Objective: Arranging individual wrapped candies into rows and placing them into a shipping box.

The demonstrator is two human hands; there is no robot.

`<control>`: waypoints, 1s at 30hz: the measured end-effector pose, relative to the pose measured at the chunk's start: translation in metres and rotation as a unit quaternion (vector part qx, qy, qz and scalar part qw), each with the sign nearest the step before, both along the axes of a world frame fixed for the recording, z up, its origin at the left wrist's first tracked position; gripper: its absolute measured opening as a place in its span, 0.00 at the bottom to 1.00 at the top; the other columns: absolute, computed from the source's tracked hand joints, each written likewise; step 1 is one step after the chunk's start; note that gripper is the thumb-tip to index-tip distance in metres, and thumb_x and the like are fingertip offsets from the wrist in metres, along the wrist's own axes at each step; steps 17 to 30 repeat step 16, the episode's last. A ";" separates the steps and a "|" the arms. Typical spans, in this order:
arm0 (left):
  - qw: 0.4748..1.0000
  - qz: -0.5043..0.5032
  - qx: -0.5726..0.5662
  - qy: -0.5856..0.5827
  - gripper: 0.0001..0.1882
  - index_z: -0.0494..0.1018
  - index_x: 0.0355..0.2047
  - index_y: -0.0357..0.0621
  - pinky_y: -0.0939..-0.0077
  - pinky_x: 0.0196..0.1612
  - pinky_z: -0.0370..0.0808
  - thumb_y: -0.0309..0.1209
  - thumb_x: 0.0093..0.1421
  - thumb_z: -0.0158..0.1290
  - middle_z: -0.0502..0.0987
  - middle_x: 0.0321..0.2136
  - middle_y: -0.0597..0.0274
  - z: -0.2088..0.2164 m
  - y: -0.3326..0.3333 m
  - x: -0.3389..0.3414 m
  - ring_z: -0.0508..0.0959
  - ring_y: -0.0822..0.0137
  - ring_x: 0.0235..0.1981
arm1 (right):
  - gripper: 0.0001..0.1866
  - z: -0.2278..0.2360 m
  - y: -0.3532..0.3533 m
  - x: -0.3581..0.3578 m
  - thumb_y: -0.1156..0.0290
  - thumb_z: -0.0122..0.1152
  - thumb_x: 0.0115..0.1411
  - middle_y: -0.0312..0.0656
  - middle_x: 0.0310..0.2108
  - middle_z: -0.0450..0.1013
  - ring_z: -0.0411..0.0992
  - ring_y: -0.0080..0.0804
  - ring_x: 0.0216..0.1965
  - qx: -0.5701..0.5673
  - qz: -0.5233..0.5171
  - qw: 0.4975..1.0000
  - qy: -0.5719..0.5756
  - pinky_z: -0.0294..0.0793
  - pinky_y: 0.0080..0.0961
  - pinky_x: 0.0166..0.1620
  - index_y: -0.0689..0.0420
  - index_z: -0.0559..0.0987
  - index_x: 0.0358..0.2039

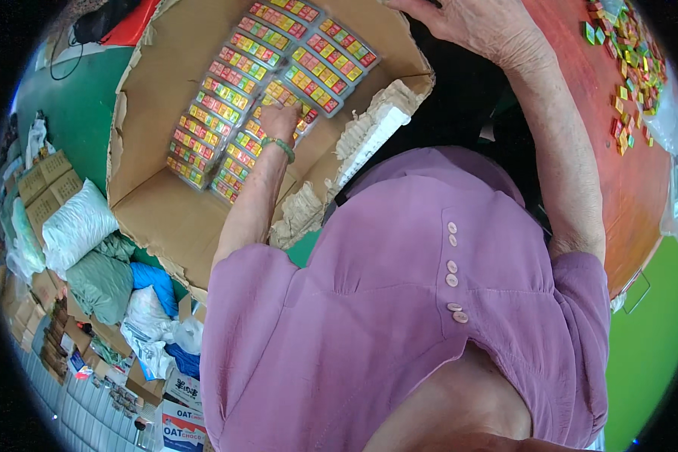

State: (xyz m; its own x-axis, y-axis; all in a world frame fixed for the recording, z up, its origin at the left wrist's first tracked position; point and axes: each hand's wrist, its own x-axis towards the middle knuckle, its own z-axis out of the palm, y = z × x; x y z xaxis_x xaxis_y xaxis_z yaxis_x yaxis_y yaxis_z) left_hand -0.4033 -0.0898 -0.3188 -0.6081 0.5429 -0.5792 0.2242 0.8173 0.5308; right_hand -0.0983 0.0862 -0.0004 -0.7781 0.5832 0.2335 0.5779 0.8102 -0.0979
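Observation:
A large open cardboard box [147, 113] with torn, ragged edges holds rows of clear plastic trays filled with small red, yellow and green pieces. My left hand [280, 122], a green bangle at its wrist, reaches into the box. Its curled fingers are closed on one filled tray [282, 94] lying over the others. Another group of trays [331, 60] lies to the right of it. At the top of the view, my right hand [471, 26] is by the box's right rim, thumb and fingers stretched apart; the frame edge cuts off part of it.
On the right, loose coloured pieces [633, 83] are scattered over a red-brown table [580, 75] beside clear plastic bags [674, 128]. White and green sacks [79, 226], cartons [49, 184] and a blue bundle [154, 286] crowd the green floor at left.

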 end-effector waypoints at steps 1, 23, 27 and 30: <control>1.000 -0.017 -0.012 0.003 0.21 0.74 0.31 0.31 0.64 0.34 0.78 0.30 0.43 0.71 0.82 0.31 0.52 0.005 0.003 0.003 0.82 0.61 0.31 | 0.11 0.000 0.000 0.001 0.62 0.71 0.53 0.38 0.38 0.75 0.65 0.45 0.56 -0.008 -0.006 1.000 -0.004 0.65 0.48 0.53 0.55 0.80 0.31; 0.977 0.049 0.136 -0.159 0.12 0.74 0.19 0.37 0.71 0.23 0.69 0.22 0.53 0.67 0.76 0.17 0.61 0.034 -0.017 0.005 0.73 0.68 0.18 | 0.11 -0.001 -0.004 -0.001 0.62 0.72 0.54 0.40 0.38 0.76 0.64 0.46 0.56 0.004 -0.013 1.000 0.007 0.64 0.49 0.55 0.54 0.82 0.32; 0.977 0.049 0.136 -0.159 0.12 0.74 0.19 0.37 0.71 0.23 0.69 0.22 0.53 0.67 0.76 0.17 0.61 0.034 -0.017 0.005 0.73 0.68 0.18 | 0.11 -0.001 -0.004 -0.001 0.62 0.72 0.54 0.40 0.38 0.76 0.64 0.46 0.56 0.004 -0.013 1.000 0.007 0.64 0.49 0.55 0.54 0.82 0.32; 0.977 0.049 0.136 -0.159 0.12 0.74 0.19 0.37 0.71 0.23 0.69 0.22 0.53 0.67 0.76 0.17 0.61 0.034 -0.017 0.005 0.73 0.68 0.18 | 0.11 -0.001 -0.004 -0.001 0.62 0.72 0.54 0.40 0.38 0.76 0.64 0.46 0.56 0.004 -0.013 1.000 0.007 0.64 0.49 0.55 0.54 0.82 0.32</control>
